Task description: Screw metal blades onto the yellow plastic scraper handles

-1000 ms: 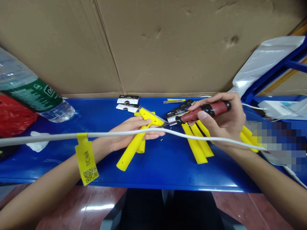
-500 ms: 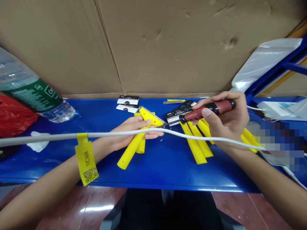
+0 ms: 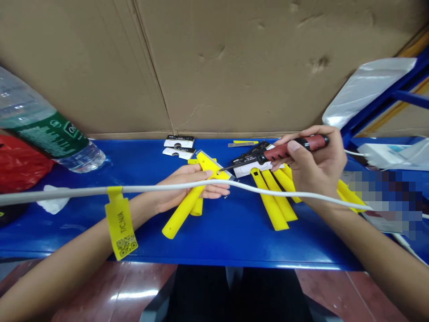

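My left hand (image 3: 177, 188) is closed on a yellow scraper (image 3: 187, 205), thumb on top of its wide head, where a metal blade shows along the edge. My right hand (image 3: 318, 161) grips a screwdriver (image 3: 284, 152) with a dark red and black handle, held nearly level. The driver's tip meets a small screw on the scraper's head. Beneath the held scraper another yellow handle (image 3: 197, 208) sticks out. More yellow scrapers (image 3: 268, 201) lie fanned out under my right hand, beside black and white cards (image 3: 243, 170). A tiny screw (image 3: 225, 197) rests close to my left fingertips.
A white cable (image 3: 268, 189) with a yellow tag (image 3: 121, 223) crosses in front of both hands. On the left stand a big water bottle (image 3: 50, 129) and a red bag (image 3: 20, 165). Two blade packets (image 3: 179, 146) lie at the back of the blue table (image 3: 234, 241), before a cardboard wall (image 3: 234, 67).
The screwdriver tip has moved up and left onto the scraper's head, from near its lower edge. A screw now shows under the tip. The left hand has barely shifted.
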Demonstrator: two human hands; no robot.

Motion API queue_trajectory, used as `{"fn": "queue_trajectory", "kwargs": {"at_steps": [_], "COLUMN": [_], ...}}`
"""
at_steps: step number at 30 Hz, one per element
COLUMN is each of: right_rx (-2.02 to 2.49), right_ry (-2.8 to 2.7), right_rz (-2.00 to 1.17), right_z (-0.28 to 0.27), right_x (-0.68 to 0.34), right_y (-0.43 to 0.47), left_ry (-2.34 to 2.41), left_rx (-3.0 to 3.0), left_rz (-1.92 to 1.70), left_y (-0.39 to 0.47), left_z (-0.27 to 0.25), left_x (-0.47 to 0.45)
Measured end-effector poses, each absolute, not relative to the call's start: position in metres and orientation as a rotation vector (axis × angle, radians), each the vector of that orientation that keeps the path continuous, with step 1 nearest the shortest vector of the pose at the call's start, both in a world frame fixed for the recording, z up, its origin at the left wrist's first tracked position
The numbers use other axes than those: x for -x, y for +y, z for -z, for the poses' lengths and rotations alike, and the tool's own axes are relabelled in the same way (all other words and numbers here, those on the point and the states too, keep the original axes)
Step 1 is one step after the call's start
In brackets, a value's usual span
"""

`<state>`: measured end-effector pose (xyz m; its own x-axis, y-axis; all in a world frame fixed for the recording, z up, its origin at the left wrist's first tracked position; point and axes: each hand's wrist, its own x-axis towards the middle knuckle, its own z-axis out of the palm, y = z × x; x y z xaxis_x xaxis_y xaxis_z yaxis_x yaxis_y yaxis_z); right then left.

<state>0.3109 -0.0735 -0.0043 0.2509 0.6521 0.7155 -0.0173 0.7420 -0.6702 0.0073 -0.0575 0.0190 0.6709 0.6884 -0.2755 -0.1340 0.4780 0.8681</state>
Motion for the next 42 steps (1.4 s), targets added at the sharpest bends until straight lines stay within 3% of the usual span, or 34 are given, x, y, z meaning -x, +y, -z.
{"fn": "queue_trajectory", "kwargs": {"at_steps": [42], "right_rx": [0.641], "right_ry": [-1.197], "right_rz": [-0.612], "right_z": [0.002], "right_x": [-0.307], "right_y": [-0.078], "left_ry": [0.764], "left_rx": [-1.242], "left_rz": [-0.425], "left_y": [-0.054], "left_z": [-0.015], "left_x": [0.003]}}
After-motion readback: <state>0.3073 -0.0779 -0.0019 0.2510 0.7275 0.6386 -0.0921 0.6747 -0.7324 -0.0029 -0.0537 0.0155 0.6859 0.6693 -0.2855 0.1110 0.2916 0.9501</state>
